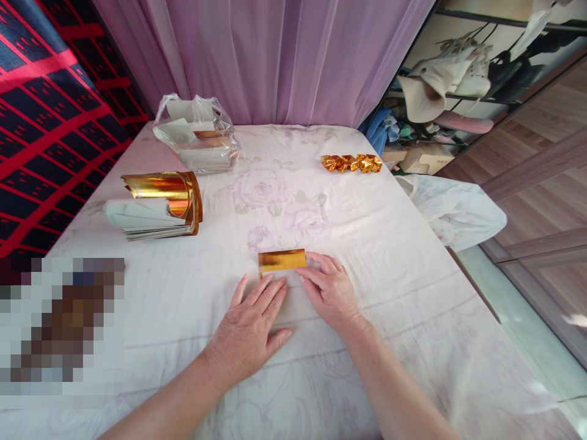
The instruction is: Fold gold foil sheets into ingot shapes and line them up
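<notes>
A small folded sheet of shiny gold foil paper lies on the cloth in front of me. My left hand rests flat at its lower left edge, fingers spread and thumb out, the fingertips touching or close to the paper. At the paper's right end, my right hand has its thumb and fingers closed on the edge. Toward the back right sits a twisted row of crumpled gold foil pieces. A curled stack of gold and white sheets stands at the left.
A clear plastic bag of paper sheets is at the back left. The flowered tablecloth covers the table. Beyond its right edge are a white plastic bag and a rack with shoes and a cap. A purple curtain hangs behind.
</notes>
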